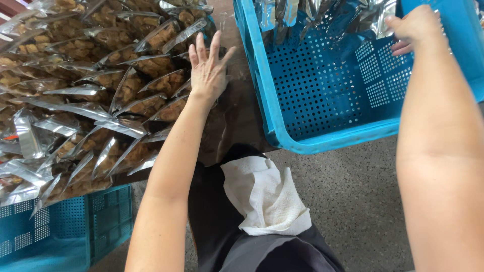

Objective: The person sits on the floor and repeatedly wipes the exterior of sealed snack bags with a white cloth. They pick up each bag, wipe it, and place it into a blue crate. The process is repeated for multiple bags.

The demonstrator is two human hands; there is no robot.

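A speckled grey floor (353,201) lies open below, between the person's arms. On the left, a wide heap of clear-and-silver snack pouches (91,90) filled with brown pieces covers the table (242,111), its right edge ending at a bare dark strip. Right of that strip a perforated blue crate (322,100) tilts, its near rim overhanging the floor, a few silver pouches (312,15) at its far end. A white cloth (264,194) rests on the lap. The left hand (207,68) lies flat, fingers spread, on the heap's edge. The right hand (416,25) curls closed over the crate's far rim.
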